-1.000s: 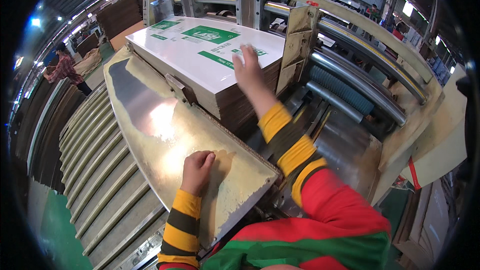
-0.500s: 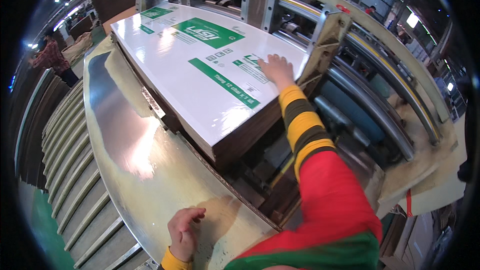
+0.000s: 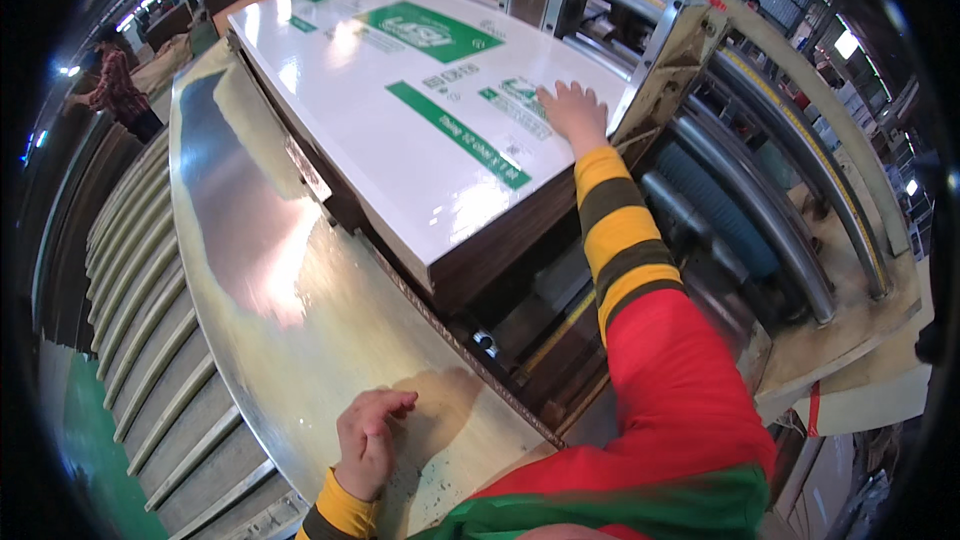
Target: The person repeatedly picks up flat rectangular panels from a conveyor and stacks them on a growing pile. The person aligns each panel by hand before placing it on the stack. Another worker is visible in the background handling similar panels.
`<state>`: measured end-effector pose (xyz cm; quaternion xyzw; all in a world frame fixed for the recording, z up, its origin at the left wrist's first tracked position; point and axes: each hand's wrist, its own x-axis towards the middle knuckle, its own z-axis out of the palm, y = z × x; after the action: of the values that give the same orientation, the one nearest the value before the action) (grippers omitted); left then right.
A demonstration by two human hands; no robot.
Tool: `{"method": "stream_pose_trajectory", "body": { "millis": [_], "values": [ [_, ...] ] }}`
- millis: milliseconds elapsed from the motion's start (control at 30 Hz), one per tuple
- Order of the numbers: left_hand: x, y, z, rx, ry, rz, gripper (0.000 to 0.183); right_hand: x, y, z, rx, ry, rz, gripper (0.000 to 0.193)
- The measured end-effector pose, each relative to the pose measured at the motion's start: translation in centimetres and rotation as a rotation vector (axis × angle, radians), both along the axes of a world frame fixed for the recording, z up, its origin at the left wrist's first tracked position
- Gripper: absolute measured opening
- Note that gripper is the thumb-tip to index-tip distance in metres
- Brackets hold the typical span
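My right hand (image 3: 576, 116) lies palm down with spread fingers on the glossy top sheet of a stack of printed sheets (image 3: 340, 130), close to its right edge. That top sheet is white with green printed blocks, and the stack's brown side shows at the near end. My left hand (image 3: 372, 440) hovers at or just above a shiny metal table (image 3: 330, 340), its fingers loosely curled and apart from the stack. Nothing shows in it. Whether it touches the metal I cannot tell.
A machine frame with steel rollers (image 3: 750, 210) stands right of the stack. Slats (image 3: 150, 340) run along the left below the metal table. Between table and machine is a dark gap (image 3: 540, 340). A person (image 3: 120, 90) in a checked shirt stands at the far left.
The whole scene has shifted slightly upward in the view. My right hand stays at about the same spot on the stack, and my left hand keeps its loose curl.
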<state>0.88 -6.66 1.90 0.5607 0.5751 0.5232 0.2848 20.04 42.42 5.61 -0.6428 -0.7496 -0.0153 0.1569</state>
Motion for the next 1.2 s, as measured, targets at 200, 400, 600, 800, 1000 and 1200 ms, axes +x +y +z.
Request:
{"method": "stream_pose_trajectory", "body": {
  "millis": [200,400,600,800,1000,1200],
  "values": [
    [0.1,-0.6,0.6,-0.003,0.019,-0.011,0.072,0.8,1.5,-3.2,0.183,0.342,0.211,0.053],
    [-0.6,-1.3,1.0,0.068,-0.011,-0.057,0.055,1.7,-13.1,9.1,0.172,0.87,0.732,0.034],
    [-0.3,-1.6,0.5,0.072,-0.036,-0.063,0.047,11.4,-40.0,24.1,0.499,-0.022,1.692,0.02],
    [0.2,-1.4,-0.3,0.081,-0.032,-0.108,0.046,13.5,-51.3,29.9,0.458,0.059,2.171,0.028],
    [0.2,-1.4,-0.9,0.12,-0.079,-0.118,0.049,16.2,-59.6,28.3,1.295,-0.037,1.515,0.029],
    [0.3,-1.1,-1.1,0.104,-0.112,-0.151,0.05,18.0,-63.5,28.1,1.326,-0.121,1.413,0.036]
  ]
}}
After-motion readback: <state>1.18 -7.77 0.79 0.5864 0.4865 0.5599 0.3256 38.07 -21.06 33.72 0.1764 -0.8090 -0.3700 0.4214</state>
